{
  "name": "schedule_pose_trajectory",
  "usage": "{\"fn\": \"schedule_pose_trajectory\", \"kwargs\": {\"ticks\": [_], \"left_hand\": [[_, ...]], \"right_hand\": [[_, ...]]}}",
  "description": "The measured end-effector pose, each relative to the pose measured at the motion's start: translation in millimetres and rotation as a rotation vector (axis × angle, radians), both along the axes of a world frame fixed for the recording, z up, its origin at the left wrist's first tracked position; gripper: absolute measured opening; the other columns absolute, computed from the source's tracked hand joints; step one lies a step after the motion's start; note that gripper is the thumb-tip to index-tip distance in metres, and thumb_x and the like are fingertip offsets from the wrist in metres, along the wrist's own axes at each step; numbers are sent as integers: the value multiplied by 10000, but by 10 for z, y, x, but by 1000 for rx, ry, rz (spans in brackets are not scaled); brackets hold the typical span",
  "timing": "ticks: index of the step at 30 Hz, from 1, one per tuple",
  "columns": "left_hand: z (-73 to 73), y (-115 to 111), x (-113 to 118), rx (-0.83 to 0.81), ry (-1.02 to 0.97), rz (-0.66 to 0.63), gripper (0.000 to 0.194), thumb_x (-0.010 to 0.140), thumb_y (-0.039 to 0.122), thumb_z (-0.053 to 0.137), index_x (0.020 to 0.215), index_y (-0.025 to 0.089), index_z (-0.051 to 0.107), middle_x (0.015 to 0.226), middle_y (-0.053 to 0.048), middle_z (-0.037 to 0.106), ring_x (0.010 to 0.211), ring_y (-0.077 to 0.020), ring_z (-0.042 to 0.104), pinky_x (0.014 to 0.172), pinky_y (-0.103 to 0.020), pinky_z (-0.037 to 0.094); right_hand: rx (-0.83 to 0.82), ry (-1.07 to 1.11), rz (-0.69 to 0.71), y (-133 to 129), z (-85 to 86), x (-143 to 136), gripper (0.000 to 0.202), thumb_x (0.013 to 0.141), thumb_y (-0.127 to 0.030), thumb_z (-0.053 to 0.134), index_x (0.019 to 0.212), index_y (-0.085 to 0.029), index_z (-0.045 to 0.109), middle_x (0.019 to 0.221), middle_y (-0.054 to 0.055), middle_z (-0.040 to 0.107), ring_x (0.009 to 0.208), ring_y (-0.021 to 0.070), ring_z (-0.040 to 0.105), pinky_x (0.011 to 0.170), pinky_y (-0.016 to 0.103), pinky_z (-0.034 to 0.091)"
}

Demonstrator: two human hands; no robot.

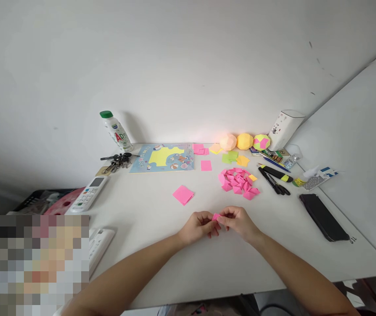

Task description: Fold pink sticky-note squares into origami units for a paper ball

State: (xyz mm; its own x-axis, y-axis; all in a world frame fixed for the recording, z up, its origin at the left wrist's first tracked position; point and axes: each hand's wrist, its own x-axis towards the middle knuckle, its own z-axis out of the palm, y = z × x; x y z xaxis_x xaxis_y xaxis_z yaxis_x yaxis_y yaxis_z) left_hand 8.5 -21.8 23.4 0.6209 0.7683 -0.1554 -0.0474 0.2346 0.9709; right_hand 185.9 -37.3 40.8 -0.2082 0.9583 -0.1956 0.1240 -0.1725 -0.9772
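A small pink paper piece (216,217) is pinched between both hands, low over the white table (148,219). My left hand (198,227) closes its thumb and fingers on the paper's left side, and my right hand (237,220) grips its right side. Beyond my left hand lies a small stack of pink square papers (183,195). A heap of folded pink paper pieces (238,182) sits just beyond my right hand. Farther back are a single pink square (206,165), green paper (230,157) and orange paper (243,161).
Three paper balls (245,141) stand by the wall, near a white container (284,129). Scissors (275,182), a cutter (276,173) and a black pouch (324,217) lie at right. A bottle (117,131), keys (118,162), a blue sheet (141,163) and a remote (88,194) are left.
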Motion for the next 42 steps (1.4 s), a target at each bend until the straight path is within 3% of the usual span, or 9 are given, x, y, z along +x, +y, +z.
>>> {"fn": "schedule_pose_trajectory", "kwargs": {"ticks": [12,22,29,42], "left_hand": [[-5,-4,0,6,54,-15,371,765,478,569,781,111,618,699,-70,646,554,-124,597,502,-232,450],[-35,5,-7,5,50,-20,323,747,446,602,756,125,573,641,-34,620,510,-106,565,500,-232,448],[-51,8,4,-68,-2,22,345,728,473,614,732,140,523,542,17,568,432,-86,525,452,-215,419],[-82,-51,22,-49,3,88,349,742,488,590,729,150,502,522,25,553,435,-91,514,460,-226,410]], "right_hand": [[-21,-102,-20,2,54,0,271,655,-411,713,651,-152,634,520,-21,545,467,94,446,446,222,364],[-47,-67,27,1,-10,5,268,684,-413,685,670,-154,618,590,-11,569,481,91,458,454,222,388],[105,-168,59,-63,6,-48,200,772,-357,570,746,-162,605,680,1,581,521,106,491,474,224,409],[307,-359,-2,-84,-29,-106,129,683,-178,529,576,-185,458,542,-32,443,489,99,391,447,211,335]]}}
